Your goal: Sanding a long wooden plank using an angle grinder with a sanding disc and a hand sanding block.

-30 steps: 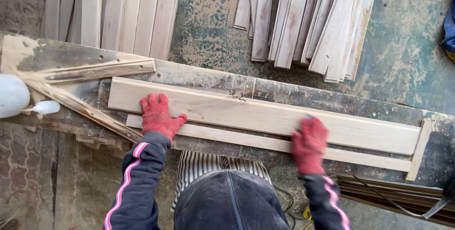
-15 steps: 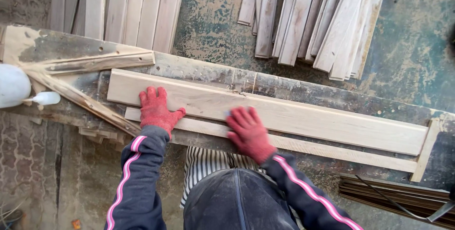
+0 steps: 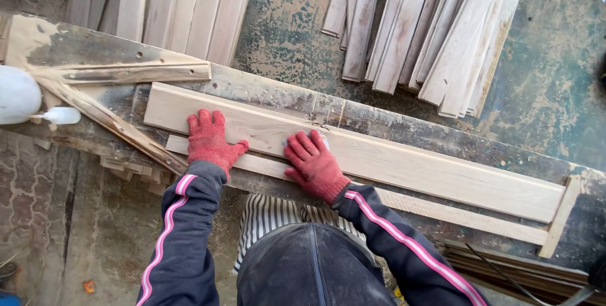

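The right hand point(image 3: 314, 166), its grip closed over a small pad barely showing under the red glove, has swept leftward along the long pale plank point(image 3: 391, 158) lying across the worn surface point(image 3: 265, 94), now near the flat, open left hand point(image 3: 208, 141) steadying it

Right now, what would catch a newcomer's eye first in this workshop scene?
Two red-gloved hands: the left hand lies flat on a long pale plank across a worn workbench, and the right hand presses something small onto the same plank. Beyond the bench, two piles of boards lie on the stained floor.
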